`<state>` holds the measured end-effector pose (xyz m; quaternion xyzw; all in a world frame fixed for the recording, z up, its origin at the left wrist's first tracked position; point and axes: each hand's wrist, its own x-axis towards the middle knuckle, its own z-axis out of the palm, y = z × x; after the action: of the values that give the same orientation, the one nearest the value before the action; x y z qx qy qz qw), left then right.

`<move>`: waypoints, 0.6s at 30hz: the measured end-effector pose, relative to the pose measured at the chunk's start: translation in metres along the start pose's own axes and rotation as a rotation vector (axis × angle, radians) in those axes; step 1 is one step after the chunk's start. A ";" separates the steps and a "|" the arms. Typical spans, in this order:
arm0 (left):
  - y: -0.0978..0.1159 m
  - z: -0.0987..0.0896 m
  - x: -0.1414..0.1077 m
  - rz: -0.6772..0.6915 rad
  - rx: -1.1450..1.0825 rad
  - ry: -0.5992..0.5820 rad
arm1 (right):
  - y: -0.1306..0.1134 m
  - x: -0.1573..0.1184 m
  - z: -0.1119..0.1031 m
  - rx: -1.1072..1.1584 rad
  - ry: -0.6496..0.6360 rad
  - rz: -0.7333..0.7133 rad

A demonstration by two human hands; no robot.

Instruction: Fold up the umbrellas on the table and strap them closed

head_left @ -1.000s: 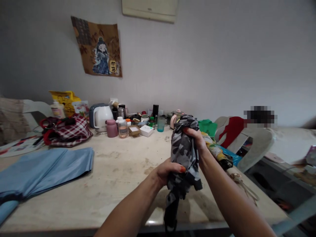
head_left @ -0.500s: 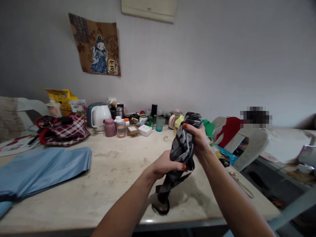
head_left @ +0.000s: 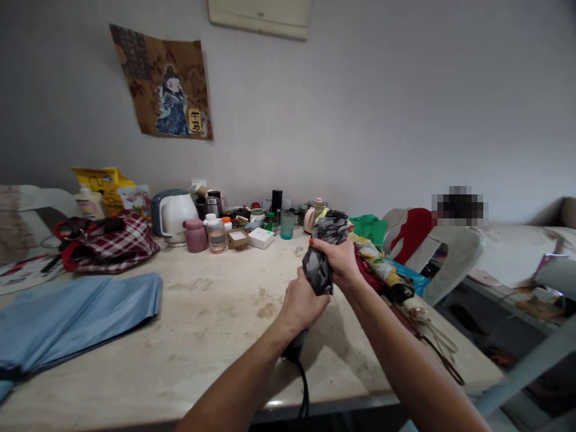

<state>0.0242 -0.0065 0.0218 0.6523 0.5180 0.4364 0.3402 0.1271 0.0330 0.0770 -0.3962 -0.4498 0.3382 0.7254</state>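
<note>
A folded umbrella (head_left: 317, 268) in grey camouflage cloth is held up at a slant over the table, its top leaning away to the right. My left hand (head_left: 302, 305) is wrapped round its lower part, just above the dark handle (head_left: 294, 348). Below that handle dangles a black wrist strap (head_left: 304, 384). Higher up, my right hand (head_left: 341, 259) grips the cloth with the thumb across the front. To the right of my right hand lies a floral rolled umbrella (head_left: 375, 261). The fingers behind the cloth are hidden.
On the left of the table (head_left: 216, 336) lies a blue folded umbrella (head_left: 90, 315). Behind it sits a plaid bag (head_left: 119, 243). A kettle (head_left: 180, 216), a pink jar (head_left: 195, 236), a white box (head_left: 261, 237) and a teal cup (head_left: 287, 225) line the back. Chairs (head_left: 454, 258) stand at right.
The camouflage cloth is wrapped tighter, and the loose band no longer shows. My left hand has closed round the lower part; my right hand has slid lower. The view has shifted slightly right.
</note>
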 end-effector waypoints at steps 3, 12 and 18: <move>-0.004 -0.010 0.006 0.049 -0.375 -0.216 | -0.014 0.001 -0.006 0.143 -0.067 0.073; -0.015 -0.001 0.004 -0.203 -0.740 -0.655 | -0.018 0.002 -0.019 0.267 -0.149 0.133; -0.007 0.007 0.003 -0.014 -0.075 -0.020 | 0.012 -0.004 -0.003 0.163 0.149 0.100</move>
<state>0.0284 -0.0019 0.0135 0.6397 0.5024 0.4468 0.3726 0.1267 0.0346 0.0644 -0.3817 -0.3453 0.3790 0.7691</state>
